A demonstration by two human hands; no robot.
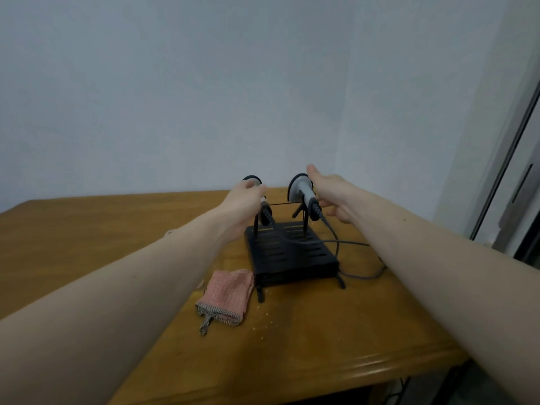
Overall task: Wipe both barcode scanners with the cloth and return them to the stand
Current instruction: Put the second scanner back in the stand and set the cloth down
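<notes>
- Head view: mid-frame, both scanners sit on the black stand [292, 252]; the left hand [244, 200] grasps the left scanner [254, 182]; the right hand [330, 194] grasps the right scanner [301, 188].
- The pink cloth [228, 296] lies beside the stand, lower centre.
- Risk: the trailing grey cable [336, 244] could snag and tip the stand on lifting.

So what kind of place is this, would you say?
Probably a plain room at home or in an office: a wooden table against a bare wall, and a window or door frame at right.
</notes>
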